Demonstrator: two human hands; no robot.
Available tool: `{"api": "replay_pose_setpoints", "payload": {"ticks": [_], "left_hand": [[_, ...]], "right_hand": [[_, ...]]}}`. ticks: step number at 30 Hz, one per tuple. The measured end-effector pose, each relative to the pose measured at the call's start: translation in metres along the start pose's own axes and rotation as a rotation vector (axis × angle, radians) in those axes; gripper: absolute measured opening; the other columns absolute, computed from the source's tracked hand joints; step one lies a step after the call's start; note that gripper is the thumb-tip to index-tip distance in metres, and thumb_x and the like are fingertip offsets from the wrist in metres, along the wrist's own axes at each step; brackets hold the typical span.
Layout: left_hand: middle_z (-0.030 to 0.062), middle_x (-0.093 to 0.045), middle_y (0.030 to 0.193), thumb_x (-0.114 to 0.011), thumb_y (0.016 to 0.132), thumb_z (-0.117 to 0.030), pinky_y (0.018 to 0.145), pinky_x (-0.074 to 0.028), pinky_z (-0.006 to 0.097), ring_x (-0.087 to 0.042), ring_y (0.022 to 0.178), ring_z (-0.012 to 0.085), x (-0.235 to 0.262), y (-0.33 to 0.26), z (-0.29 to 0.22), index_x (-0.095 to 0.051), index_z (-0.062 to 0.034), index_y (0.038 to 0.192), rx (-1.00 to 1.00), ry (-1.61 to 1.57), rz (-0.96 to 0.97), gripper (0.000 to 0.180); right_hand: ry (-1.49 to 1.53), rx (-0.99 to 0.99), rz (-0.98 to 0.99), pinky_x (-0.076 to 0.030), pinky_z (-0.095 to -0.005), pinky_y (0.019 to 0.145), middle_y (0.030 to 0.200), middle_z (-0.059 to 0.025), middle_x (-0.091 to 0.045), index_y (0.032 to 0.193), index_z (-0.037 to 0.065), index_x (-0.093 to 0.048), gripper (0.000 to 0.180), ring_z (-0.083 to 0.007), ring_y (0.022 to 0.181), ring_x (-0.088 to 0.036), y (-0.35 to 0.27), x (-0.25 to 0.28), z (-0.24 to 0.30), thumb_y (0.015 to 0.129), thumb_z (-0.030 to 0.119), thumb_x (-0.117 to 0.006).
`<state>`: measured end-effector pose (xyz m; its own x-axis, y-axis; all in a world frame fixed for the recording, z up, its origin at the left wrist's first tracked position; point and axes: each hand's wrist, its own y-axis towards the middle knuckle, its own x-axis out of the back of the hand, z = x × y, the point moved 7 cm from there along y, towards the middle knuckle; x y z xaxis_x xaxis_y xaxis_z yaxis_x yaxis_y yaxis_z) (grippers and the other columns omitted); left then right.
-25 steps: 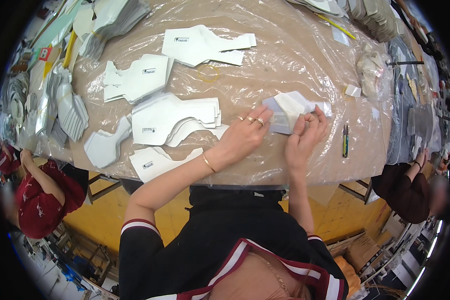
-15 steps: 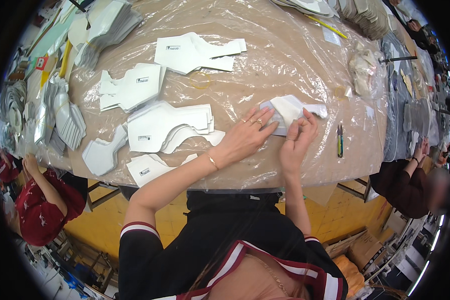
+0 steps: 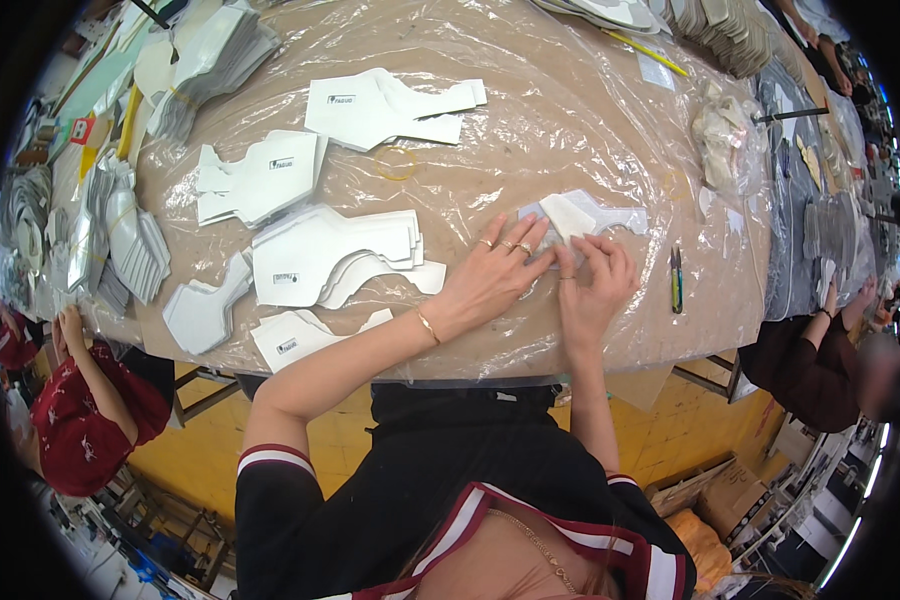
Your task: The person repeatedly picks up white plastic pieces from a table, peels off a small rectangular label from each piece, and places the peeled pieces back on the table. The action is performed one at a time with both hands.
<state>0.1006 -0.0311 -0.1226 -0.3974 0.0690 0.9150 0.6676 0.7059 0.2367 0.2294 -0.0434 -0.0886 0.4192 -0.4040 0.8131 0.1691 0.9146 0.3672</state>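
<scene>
- Head view: a pale grey, irregularly shaped flat piece [image 3: 602, 214] lay on the clear plastic sheet [image 3: 530, 140] covering a brown tabletop, just in front of both hands, its narrow end pointing right.
- A creamy white layer [image 3: 570, 214] lay over the middle of that piece.
- The left hand [image 3: 495, 265], ringed, rested palm down with its fingers stretched and loosely spread, the fingertips at the piece's left edge; it grasped nothing.
- The right hand [image 3: 598, 280] was bent at the piece's near edge, thumb close to the left thumb; whether its fingers pinched the material could not be made out.
- Stacked white cut-outs with dark printed marks lay to the left: an upper stack [image 3: 370, 108], a middle stack [image 3: 265, 178] and a nearer stack [image 3: 320, 245].
- A thin yellow rubber band [image 3: 395, 163] lay near the upper stack.
- Small green-and-black thread snips [image 3: 676, 282] lay to the right of the right hand, apart from it.
- A crumpled clear plastic bag [image 3: 728, 145] sat farther right.
</scene>
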Motion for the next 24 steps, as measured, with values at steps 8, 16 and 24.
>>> {"api": "replay_pose_setpoints", "payload": {"ticks": [8,16,24], "left_hand": [[0.02,-0.043,0.146,-0.052,0.091,-0.015,0.115,-0.026,0.052,-0.04,0.139,0.0314,0.0,0.001,-0.002,-0.049,-0.0128,0.14,-0.004,0.016,0.039,0.049],[0.0247,-0.043,0.147,-0.052,0.091,-0.015,0.113,-0.029,0.054,-0.043,0.137,0.0335,0.0,0.003,-0.004,-0.048,-0.0187,0.142,-0.037,0.074,0.066,0.052],[0.0308,-0.045,0.143,-0.05,0.093,-0.02,0.11,-0.032,0.061,-0.05,0.13,0.0405,-0.006,0.009,-0.016,-0.048,-0.0147,0.141,-0.007,0.2,0.004,0.049]], "right_hand": [[-0.055,-0.003,-0.059,-0.031,-0.042,0.098,0.104,-0.0035,-0.063,0.093,0.01,-0.064,0.013,-0.0246,0.11,-0.054,-0.005,-0.004,-0.012,0.092,0.022,-0.066],[-0.045,-0.071,-0.095,-0.029,-0.044,0.099,0.101,-0.0052,-0.062,0.093,0.008,-0.062,0.017,-0.0256,0.108,-0.054,-0.013,0.002,-0.019,0.097,0.025,-0.06],[-0.072,-0.004,0.023,-0.034,-0.0409,0.092,0.095,-0.004,-0.062,0.092,0.009,-0.062,0.018,-0.0259,0.099,-0.055,0.017,-0.007,-0.012,0.096,0.027,-0.061]]}}
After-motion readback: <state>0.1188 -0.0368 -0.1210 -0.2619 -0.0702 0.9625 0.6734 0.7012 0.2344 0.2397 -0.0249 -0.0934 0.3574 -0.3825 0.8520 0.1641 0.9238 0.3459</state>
